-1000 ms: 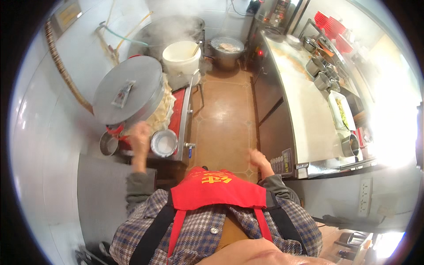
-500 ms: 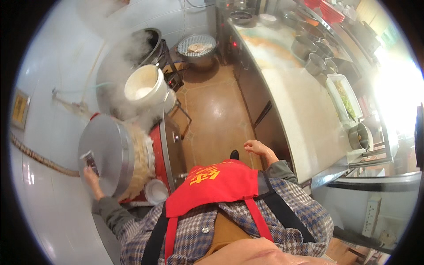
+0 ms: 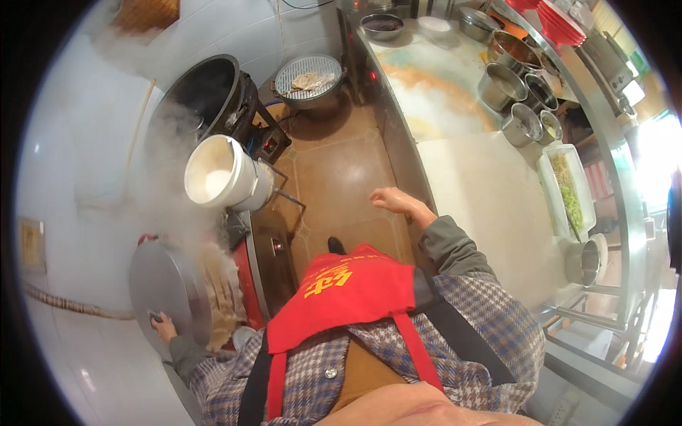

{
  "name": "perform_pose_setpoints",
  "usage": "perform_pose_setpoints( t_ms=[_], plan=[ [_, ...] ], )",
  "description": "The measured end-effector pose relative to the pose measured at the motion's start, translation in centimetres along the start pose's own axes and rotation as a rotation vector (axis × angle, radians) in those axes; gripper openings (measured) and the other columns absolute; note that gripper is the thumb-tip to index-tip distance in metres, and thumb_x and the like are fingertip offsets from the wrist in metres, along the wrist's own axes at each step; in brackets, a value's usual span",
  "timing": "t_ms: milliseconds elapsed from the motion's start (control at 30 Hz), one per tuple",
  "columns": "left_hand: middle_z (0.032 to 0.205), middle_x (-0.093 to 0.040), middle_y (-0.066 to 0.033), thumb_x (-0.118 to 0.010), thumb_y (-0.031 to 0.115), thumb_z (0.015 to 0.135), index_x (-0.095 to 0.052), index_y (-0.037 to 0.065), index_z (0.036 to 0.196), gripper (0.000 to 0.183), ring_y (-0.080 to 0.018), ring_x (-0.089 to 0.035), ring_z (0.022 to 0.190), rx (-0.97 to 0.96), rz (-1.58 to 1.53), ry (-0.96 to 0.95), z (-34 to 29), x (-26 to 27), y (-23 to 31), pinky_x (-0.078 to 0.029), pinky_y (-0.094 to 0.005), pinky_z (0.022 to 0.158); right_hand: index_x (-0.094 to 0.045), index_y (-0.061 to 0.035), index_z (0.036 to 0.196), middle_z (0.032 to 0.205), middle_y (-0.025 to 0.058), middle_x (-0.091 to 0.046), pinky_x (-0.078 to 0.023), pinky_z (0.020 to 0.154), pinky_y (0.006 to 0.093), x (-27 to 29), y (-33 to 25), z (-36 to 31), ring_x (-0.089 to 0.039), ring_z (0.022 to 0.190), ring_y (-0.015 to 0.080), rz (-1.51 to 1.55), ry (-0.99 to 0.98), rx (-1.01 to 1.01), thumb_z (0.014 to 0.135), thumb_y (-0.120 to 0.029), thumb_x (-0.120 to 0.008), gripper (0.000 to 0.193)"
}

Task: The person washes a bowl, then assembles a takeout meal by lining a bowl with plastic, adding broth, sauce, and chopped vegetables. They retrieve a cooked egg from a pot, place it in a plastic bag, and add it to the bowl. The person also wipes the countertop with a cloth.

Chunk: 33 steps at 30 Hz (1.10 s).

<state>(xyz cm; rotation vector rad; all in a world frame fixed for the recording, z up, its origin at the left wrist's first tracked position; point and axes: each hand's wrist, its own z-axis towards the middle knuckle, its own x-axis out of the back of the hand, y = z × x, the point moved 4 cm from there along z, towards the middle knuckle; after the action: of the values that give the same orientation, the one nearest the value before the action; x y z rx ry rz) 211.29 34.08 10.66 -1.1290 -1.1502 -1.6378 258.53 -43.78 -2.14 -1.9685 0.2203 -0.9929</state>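
Observation:
My left hand is closed around the small dark handle on a large round metal lid. Beneath the lid, pale cloth bulges out along the rim of what it covers, and steam rises at its far side. My right hand hangs in the air above the floor, beside the counter, its fingers stretched out and holding nothing.
A white bucket stands beyond the lid, near a big black pot. Farther off is a basin topped by a strainer. Along the right runs a counter with metal pots and a tray of chopped greens.
The view has shifted, so the lid and bucket appear elsewhere in the picture. My left hand stays at the lid's handle. My right hand has risen forward and a little left, still empty.

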Motion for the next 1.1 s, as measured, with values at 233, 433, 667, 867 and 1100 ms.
perform_pose_setpoints(
  t_ms=[233, 433, 667, 867, 1100],
  plan=[
    [0.118, -0.064, -0.0156, -0.066, 0.037, 0.087, -0.056, -0.003, 0.123, 0.055, -0.0283, -0.062, 0.109, 0.169, -0.360, 0.050, 6.3, 1.7, 8.7, -0.049, -0.0410, 0.091, -0.066, -0.0062, 0.115, 0.111, 0.0162, -0.069, -0.051, 0.089, 0.0398, 4.1, 5.1, 4.8, -0.065, 0.104, 0.0332, -0.010, 0.012, -0.078, 0.090, -0.023, -0.060, 0.031],
    [0.083, -0.059, 0.0006, -0.061, 0.026, 0.090, -0.066, 0.006, 0.115, 0.032, -0.0110, -0.051, 0.067, 0.073, -1.130, -0.027, 21.7, -2.0, 32.6, -0.042, -0.0285, 0.055, -0.067, -0.0067, 0.114, 0.110, 0.0156, -0.069, -0.050, 0.091, 0.0395, 9.8, 6.2, 8.7, -0.065, 0.104, 0.0329, -0.009, 0.045, -0.182, 0.090, -0.027, -0.061, 0.032],
    [0.109, -0.061, -0.0065, -0.055, 0.006, 0.088, -0.051, 0.002, 0.137, 0.049, -0.0101, -0.058, 0.083, -0.837, -1.321, -0.934, 7.7, -6.9, 88.4, -0.048, -0.0235, 0.070, -0.062, -0.0020, 0.119, 0.113, 0.0173, -0.068, -0.050, 0.092, 0.0392, 15.7, 1.7, 16.3, -0.064, 0.107, 0.0320, 0.183, 0.156, -0.058, 0.093, -0.022, -0.060, 0.033],
    [0.085, -0.059, -0.0013, -0.064, 0.011, 0.082, -0.055, 0.005, 0.132, 0.051, -0.0077, -0.053, 0.073, -1.171, -1.246, -1.028, -12.5, -2.0, 117.2, -0.041, -0.0222, 0.064, -0.062, -0.0036, 0.119, 0.113, 0.0136, -0.068, -0.049, 0.093, 0.0355, 22.3, 3.8, 18.3, -0.064, 0.107, 0.0262, 0.268, 0.289, -0.086, 0.093, -0.023, -0.060, 0.033],
    [0.069, -0.051, 0.0062, -0.067, 0.009, 0.081, -0.061, 0.010, 0.129, 0.049, -0.0030, -0.045, 0.064, -1.509, -1.249, -0.696, -16.5, 2.3, 144.5, -0.037, -0.0211, 0.058, -0.064, -0.0049, 0.120, 0.109, 0.0118, -0.069, -0.050, 0.088, 0.0338, 29.3, 7.9, 20.2, -0.065, 0.100, 0.0218, 0.453, 0.456, -0.244, 0.091, -0.023, -0.062, 0.034]
  ],
)
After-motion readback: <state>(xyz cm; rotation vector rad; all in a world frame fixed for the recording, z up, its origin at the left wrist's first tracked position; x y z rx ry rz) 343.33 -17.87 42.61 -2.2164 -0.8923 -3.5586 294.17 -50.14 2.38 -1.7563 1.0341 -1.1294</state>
